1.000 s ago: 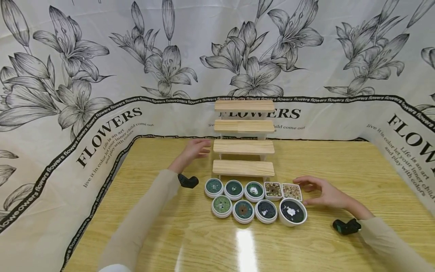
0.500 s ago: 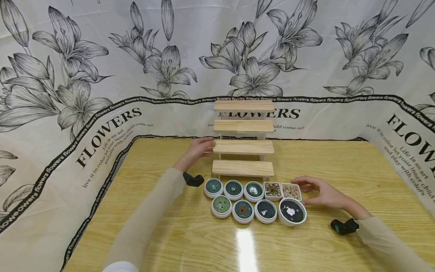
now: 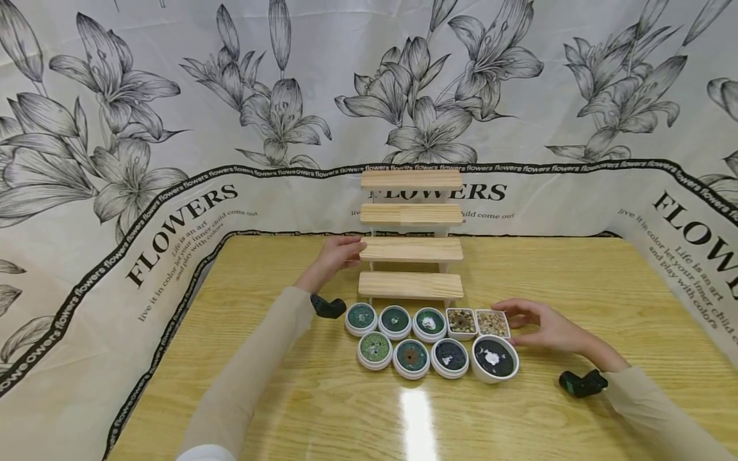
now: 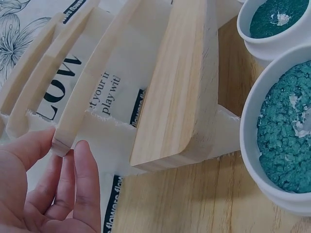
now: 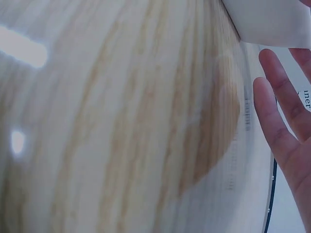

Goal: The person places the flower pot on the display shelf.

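Observation:
A wooden display stand (image 3: 410,284) with several step-like shelves stands at the back middle. My left hand (image 3: 337,255) pinches the left end of its second shelf from the bottom (image 4: 92,80), thumb on one face and fingers on the other. My right hand (image 3: 550,328) rests beside a white bowl (image 3: 494,380) of dark filling with a white patch. Its fingers are spread and loosely bent, the fingertips right at the square tub of pale gravel (image 3: 493,324) and the bowl's rim. In the right wrist view, relaxed fingers (image 5: 279,87) show under a white container (image 5: 277,24).
Several round white pots with green or dark filling, such as the light green one (image 3: 375,347), form two rows before the stand. A second square gravel tub (image 3: 462,323) adjoins the pale one. Behind the wooden table (image 3: 277,410) hangs a flower-print cloth (image 3: 311,205).
My left hand has moved right to the shelf's end and taken hold of it. My right hand has stayed by the bowl. The head view has shifted slightly.

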`<move>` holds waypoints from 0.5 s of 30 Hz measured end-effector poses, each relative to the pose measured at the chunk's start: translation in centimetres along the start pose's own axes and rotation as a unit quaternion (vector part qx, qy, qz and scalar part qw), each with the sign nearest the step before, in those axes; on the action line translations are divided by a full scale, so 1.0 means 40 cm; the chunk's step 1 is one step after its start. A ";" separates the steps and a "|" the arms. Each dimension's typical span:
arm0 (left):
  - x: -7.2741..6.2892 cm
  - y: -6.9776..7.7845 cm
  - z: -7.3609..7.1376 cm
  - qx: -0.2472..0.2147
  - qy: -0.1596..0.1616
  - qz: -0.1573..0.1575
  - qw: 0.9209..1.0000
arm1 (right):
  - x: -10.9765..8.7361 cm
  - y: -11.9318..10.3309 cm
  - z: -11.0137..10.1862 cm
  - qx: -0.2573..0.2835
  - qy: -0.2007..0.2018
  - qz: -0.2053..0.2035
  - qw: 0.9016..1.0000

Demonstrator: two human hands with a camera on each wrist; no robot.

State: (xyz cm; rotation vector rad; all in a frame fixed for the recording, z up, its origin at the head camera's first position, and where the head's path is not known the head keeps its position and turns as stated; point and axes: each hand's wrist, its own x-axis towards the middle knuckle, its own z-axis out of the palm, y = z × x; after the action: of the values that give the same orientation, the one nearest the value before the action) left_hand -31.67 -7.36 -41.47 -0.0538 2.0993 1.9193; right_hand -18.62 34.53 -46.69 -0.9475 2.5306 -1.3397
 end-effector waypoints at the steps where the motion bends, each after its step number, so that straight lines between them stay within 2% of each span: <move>1: 0.001 0.001 -0.001 0.000 -0.001 -0.002 1.000 | 0.002 0.000 -0.001 -0.004 0.002 -0.001 1.000; 9: 0.007 0.000 -0.009 -0.004 -0.019 -0.024 1.000 | 0.012 0.003 -0.010 -0.022 0.003 0.002 1.000; 15: 0.005 -0.002 -0.001 -0.015 -0.031 -0.011 0.999 | 0.009 0.003 -0.011 -0.025 0.009 0.013 1.000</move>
State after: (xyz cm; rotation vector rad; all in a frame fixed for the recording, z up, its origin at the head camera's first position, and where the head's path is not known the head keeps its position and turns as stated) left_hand -31.86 -7.37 -41.59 -0.0228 2.0227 1.9153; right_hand -19.11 34.68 -46.47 -0.9109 2.5927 -1.2898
